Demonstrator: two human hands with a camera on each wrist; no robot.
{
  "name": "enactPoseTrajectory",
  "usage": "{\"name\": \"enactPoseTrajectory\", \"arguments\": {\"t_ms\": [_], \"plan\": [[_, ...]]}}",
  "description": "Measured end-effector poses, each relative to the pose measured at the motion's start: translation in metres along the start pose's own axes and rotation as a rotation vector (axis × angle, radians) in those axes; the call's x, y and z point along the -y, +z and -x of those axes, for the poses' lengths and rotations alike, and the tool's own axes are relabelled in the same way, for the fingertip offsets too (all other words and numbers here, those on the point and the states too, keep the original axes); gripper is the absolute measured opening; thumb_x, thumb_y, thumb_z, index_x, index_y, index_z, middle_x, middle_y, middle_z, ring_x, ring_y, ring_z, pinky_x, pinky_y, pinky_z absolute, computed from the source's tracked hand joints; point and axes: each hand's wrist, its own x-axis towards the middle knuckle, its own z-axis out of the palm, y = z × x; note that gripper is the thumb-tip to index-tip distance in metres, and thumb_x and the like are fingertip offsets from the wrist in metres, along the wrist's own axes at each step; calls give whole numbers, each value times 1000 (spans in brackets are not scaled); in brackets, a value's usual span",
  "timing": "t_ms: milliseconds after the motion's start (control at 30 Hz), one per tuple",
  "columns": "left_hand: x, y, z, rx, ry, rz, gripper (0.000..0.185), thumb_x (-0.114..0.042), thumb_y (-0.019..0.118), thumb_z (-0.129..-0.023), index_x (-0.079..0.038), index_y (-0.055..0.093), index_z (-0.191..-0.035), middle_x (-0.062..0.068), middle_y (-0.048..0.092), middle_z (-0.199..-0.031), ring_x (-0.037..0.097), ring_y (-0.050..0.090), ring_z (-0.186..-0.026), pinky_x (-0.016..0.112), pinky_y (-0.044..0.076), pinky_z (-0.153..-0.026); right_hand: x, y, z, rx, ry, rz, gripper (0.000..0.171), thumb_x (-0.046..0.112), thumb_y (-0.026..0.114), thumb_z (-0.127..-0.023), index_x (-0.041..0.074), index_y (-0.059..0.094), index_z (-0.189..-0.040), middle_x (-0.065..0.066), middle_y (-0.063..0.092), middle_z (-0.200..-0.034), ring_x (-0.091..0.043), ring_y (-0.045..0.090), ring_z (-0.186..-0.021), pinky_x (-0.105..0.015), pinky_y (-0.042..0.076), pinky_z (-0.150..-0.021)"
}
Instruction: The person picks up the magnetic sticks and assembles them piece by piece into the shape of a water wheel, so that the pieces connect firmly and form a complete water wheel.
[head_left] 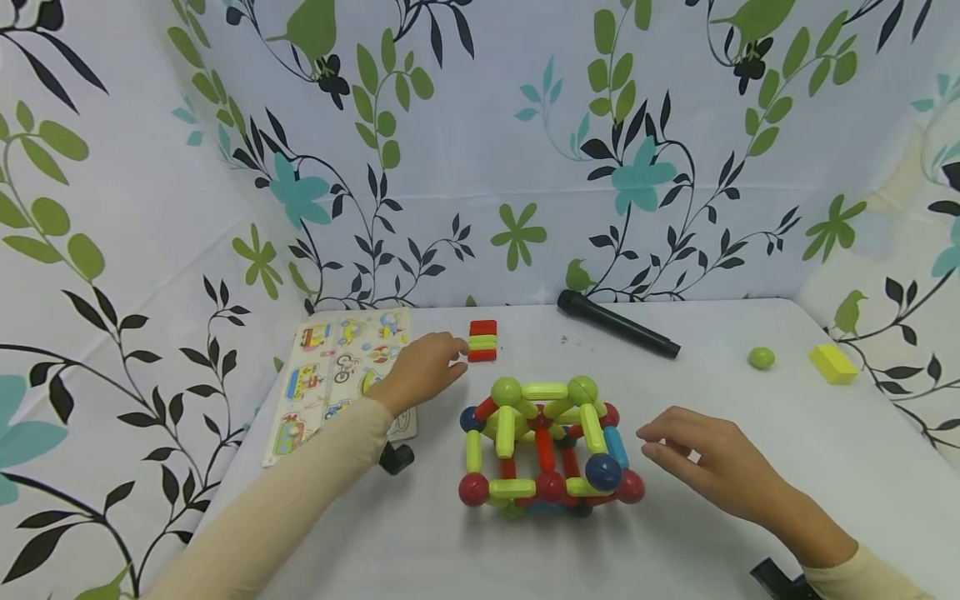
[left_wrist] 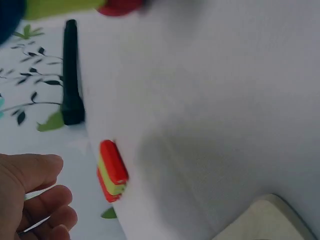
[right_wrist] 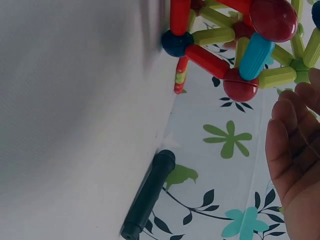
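**A:** Where are the hands?

**B:** The left hand (head_left: 423, 367) reaches toward a small stack of rods (head_left: 482, 341), red on top and bottom with a yellow-green one between. Its fingers are loosely curled and hold nothing; the fingertips sit just beside the stack, and I cannot tell whether they touch it. In the left wrist view the stack of rods (left_wrist: 112, 171) lies on the white counter (left_wrist: 210, 100), with a small gap to the fingers (left_wrist: 35, 170).

**A:** And the other one?

**B:** The right hand (head_left: 708, 462) hovers just right of the rod-and-ball structure (head_left: 546, 446), fingers relaxed and pointing at it, gripping nothing. From the right wrist the structure (right_wrist: 240, 50) is close to the fingers (right_wrist: 290, 135) but apart from them.

**A:** Where does the structure stand?

**B:** Mid-counter, between both hands, a cage of green, red and blue rods joined by balls.

**A:** Anything else around?

**B:** A picture puzzle board (head_left: 341, 375) lies under the left forearm. A black microphone (head_left: 618, 324) lies at the back, and a green ball (head_left: 761, 358) and yellow block (head_left: 833, 364) sit far right.
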Motion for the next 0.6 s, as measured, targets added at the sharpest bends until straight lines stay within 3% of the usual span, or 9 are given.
{"name": "enactPoseTrajectory", "arguments": {"t_ms": [100, 200, 367, 600], "plan": [[11, 16, -30, 86, -17, -57, 33, -20, 72, -96, -11, 69, -128, 6, 71, -116, 22, 65, -107, 38, 54, -96, 2, 0, 3, 32, -8, -32, 31, 8, 79, -87, 28, 72, -109, 17, 68, -96, 4, 55, -75, -18, 50, -62], [14, 27, -44, 135, -18, -88, 31, -16, 70, -97, -11, 70, -128, 7, 71, -122, 24, 63, -113, 41, 51, -103, 5, 1, 7, 63, -47, -70, 31, 10, 81, -86, 28, 71, -109, 19, 67, -95, 4, 55, -75, -16, 49, -60], [8, 37, -55, 169, -5, -139, 20, -12, 66, -99, -11, 73, -117, 7, 71, -109, 24, 63, -102, 40, 53, -100, 9, 3, 7, 66, -115, -111, 32, 9, 82, -84, 25, 72, -110, 20, 67, -94, 3, 56, -76, -15, 48, -60], [3, 44, -63, 181, -38, -183, 10, -14, 68, -96, -12, 73, -105, 4, 69, -97, 22, 58, -92, 38, 55, -92, 10, 4, 9, 108, -115, -140, 31, 9, 79, -88, 26, 72, -113, 20, 68, -95, 2, 58, -79, -17, 50, -63]]}}
